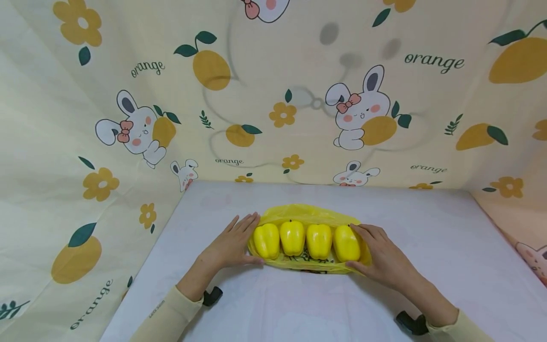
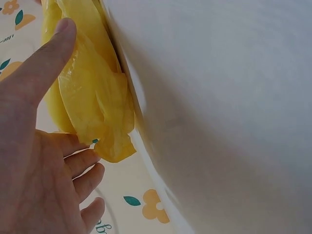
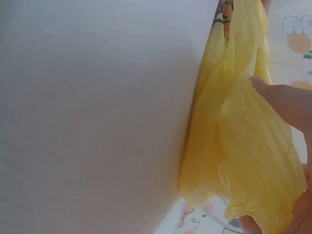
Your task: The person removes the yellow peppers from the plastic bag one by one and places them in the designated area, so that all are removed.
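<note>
**Four yellow peppers (image 1: 292, 238) lined up on a yellow plastic bag (image 1: 295, 210), a hand at each end**

Just below the middle of the frame, the peppers stand side by side within the bag's crumpled rim, on a pale counter (image 1: 299, 308). A bit of dark print shows on the plastic beneath them. At the left end, the person's left hand (image 1: 235, 242) is wide, its fingers stretched toward the top of the frame and its thumb along the bag's lower edge. At the right end, the right hand (image 1: 382, 251) is wide too, fingers by the top of the rightmost pepper and thumb against the lower edge of the plastic. A black piece (image 1: 212, 296) sits under the left wrist, lower left of center. Across the upper frame hangs a cream cloth (image 1: 295, 61) printed with rabbits, flowers and oranges.
</note>
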Motion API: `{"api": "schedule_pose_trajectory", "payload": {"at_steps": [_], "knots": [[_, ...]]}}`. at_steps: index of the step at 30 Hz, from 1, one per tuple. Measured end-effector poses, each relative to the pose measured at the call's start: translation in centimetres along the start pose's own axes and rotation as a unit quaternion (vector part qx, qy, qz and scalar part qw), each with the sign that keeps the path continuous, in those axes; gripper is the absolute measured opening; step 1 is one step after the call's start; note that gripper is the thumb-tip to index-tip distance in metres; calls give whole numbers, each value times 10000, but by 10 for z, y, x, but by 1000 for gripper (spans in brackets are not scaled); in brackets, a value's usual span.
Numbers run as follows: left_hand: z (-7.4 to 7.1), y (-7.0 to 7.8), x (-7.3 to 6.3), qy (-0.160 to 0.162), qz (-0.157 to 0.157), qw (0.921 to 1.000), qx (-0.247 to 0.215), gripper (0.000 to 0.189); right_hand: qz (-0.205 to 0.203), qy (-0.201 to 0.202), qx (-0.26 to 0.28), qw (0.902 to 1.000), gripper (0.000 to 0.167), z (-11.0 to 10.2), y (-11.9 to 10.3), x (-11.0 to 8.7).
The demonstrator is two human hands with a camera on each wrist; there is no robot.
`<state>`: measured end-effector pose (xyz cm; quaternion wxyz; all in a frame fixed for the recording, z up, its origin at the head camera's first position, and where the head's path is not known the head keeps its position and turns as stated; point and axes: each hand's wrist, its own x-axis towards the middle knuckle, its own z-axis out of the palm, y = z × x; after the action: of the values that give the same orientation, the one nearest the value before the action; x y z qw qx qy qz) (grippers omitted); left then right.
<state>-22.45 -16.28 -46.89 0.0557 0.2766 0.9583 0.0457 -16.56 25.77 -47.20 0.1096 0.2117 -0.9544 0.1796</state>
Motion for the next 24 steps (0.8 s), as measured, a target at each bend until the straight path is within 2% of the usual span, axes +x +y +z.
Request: {"api": "schedule_pose_trajectory", "payload": {"at_steps": [10,24], "knots": [[0,-1,-1,-16,20,10000,-17,126,-18,-32,99,9999,98,-4,0,0],[0,0,-2,-55,-63,10000,-14,127,-136,127,257,9995,96,-18,-1,-2]]}}
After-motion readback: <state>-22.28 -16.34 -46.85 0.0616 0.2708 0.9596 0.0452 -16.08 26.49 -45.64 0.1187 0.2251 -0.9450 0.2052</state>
